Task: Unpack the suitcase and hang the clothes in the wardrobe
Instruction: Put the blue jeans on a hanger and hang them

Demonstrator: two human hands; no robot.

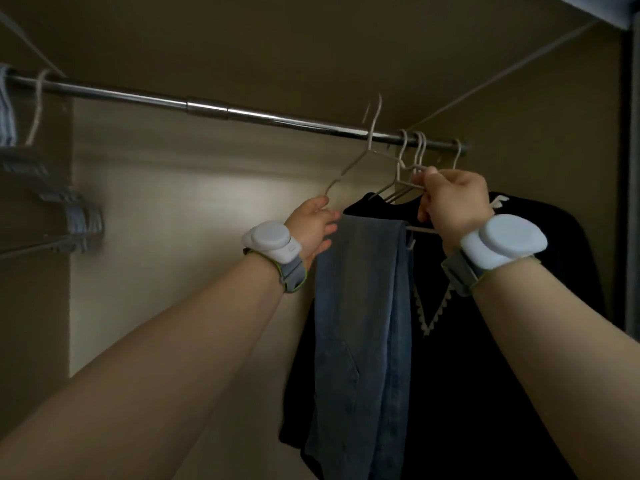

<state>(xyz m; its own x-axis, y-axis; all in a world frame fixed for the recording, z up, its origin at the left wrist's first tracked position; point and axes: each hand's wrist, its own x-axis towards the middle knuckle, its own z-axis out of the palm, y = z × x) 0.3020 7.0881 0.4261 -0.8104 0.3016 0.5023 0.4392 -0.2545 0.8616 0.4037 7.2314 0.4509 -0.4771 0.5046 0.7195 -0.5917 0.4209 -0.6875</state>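
Blue jeans (360, 306) hang folded over the bar of a thin white hanger (349, 168). My left hand (313, 226) pinches that hanger's left corner. Its hook is blurred and tilted, and it stands in front of and above the metal wardrobe rod (207, 106). My right hand (450, 202) is curled round thin hanger wires at the right; I cannot tell whether they belong to the jeans hanger or to the hangers hooked on the rod there. A black garment (485, 341) with white lace trim hangs behind the jeans.
An empty white hanger (36, 105) hooks on the rod's far left. A bunch of grey-blue hangers (78, 218) sits on a lower rail at the left wall. The wardrobe's right side panel (628, 168) is close behind the black garment.
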